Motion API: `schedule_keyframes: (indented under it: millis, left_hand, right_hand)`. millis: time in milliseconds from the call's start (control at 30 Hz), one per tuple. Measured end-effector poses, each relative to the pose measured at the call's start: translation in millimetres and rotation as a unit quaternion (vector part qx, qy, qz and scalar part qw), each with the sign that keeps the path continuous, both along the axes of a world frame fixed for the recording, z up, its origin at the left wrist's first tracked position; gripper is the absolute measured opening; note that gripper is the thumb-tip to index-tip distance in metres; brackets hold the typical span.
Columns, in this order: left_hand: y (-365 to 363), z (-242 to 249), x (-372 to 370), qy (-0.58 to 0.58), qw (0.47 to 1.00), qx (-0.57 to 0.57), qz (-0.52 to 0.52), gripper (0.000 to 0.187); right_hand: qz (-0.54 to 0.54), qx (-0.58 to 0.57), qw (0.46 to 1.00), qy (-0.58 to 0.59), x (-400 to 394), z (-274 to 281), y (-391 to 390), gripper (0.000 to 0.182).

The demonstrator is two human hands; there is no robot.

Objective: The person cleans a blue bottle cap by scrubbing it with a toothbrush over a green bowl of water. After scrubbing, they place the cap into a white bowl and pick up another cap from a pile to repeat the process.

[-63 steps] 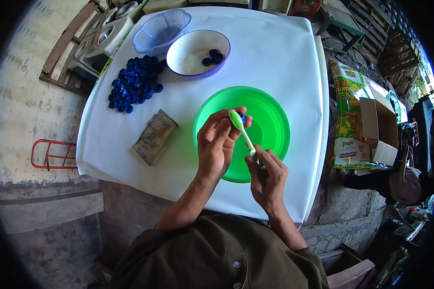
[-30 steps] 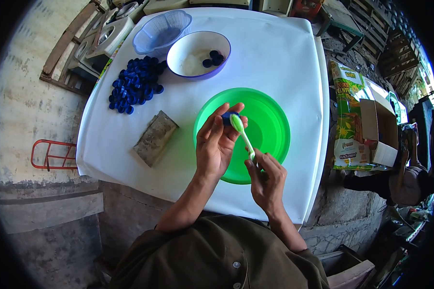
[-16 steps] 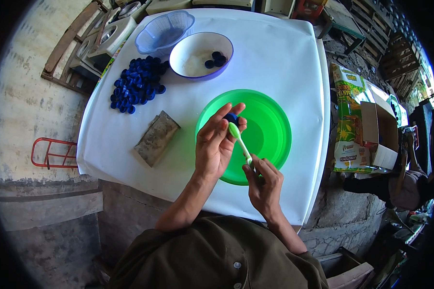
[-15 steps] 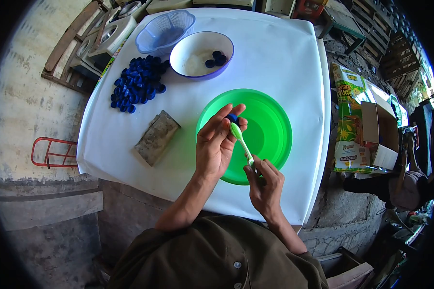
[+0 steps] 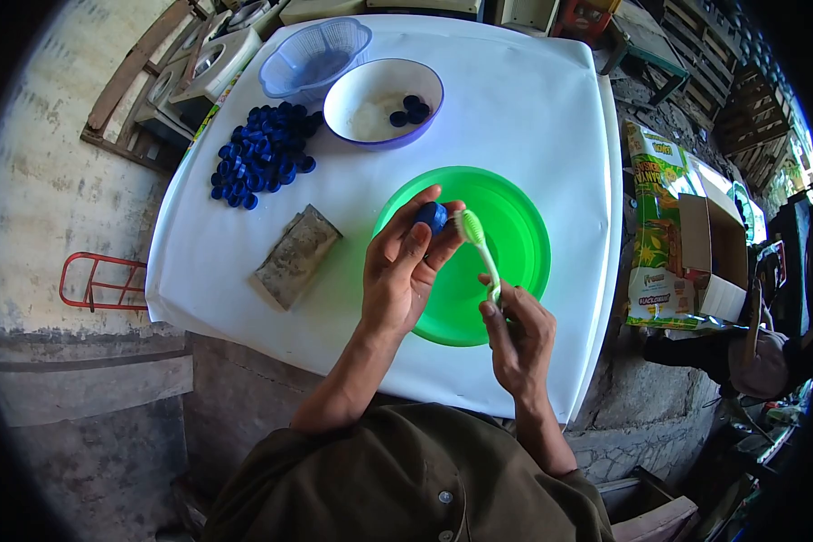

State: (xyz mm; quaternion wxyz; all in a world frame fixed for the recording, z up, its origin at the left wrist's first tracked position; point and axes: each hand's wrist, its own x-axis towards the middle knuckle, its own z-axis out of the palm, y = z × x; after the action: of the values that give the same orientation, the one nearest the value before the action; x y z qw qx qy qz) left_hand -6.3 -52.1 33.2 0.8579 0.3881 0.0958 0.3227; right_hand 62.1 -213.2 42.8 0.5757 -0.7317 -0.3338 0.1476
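Observation:
My left hand is closed around a dark blue bottle cap, held above the left side of a green basin. A green and white toothbrush is gripped by its handle in my right hand, over the basin's lower right rim. The brush head points up, just right of the cap and apart from it. A heap of blue bottle caps lies at the upper left of the table. Beside it, a white bowl with a purple outside contains a few more caps and some whitish stuff.
A translucent blue plastic basket stands behind the bowl. Left of the basin lies a grey, stained rectangular block or packet on the white-covered table. Off the right edge are a colourful printed sack and an open cardboard box.
My right hand has drawn the toothbrush right and up, away from the cap. The cap is turned and now shows more of its side in my left fingers.

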Motion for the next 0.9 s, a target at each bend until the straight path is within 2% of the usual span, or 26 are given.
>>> schedule_keyframes:
  millis: [100,300,500,633,733,867,900]
  left_hand:
    - [-2.5,-10.6,4.2,-0.005,0.996,0.087,0.013,0.049]
    - [4.7,-13.9,2.4,-0.010,0.996,0.092,0.017,0.054]
    - [-1.4,-15.5,4.7,-0.006,0.995,0.097,-0.027,0.056]
    - [4.5,-18.2,2.6,-0.047,0.999,0.009,0.020,0.048]
    - [13.1,-18.3,1.6,-0.034,0.998,0.056,-0.007,0.048]
    - [3.2,-18.5,5.9,-0.022,0.999,0.043,0.003,0.045]
    - [2.4,-18.2,5.5,-0.041,0.998,0.045,-0.008,0.037]
  right_hand:
    - [0.019,0.015,1.000,0.004,-5.9,0.7,1.9,0.023]
    - [0.019,-0.009,0.999,-0.029,-8.4,-5.3,-1.1,0.025]
    - [0.017,0.009,0.999,-0.050,-2.9,1.5,2.3,0.025]
    - [0.032,-0.011,0.999,-0.027,-10.2,-8.2,-2.7,0.024]
    - [0.027,-0.011,0.999,-0.016,-11.0,-10.0,-8.2,0.024]
    - [0.006,-0.002,1.000,-0.026,-7.4,2.0,-0.1,0.025]
    - [-0.004,-0.001,0.999,-0.041,-6.6,1.2,2.9,0.025]
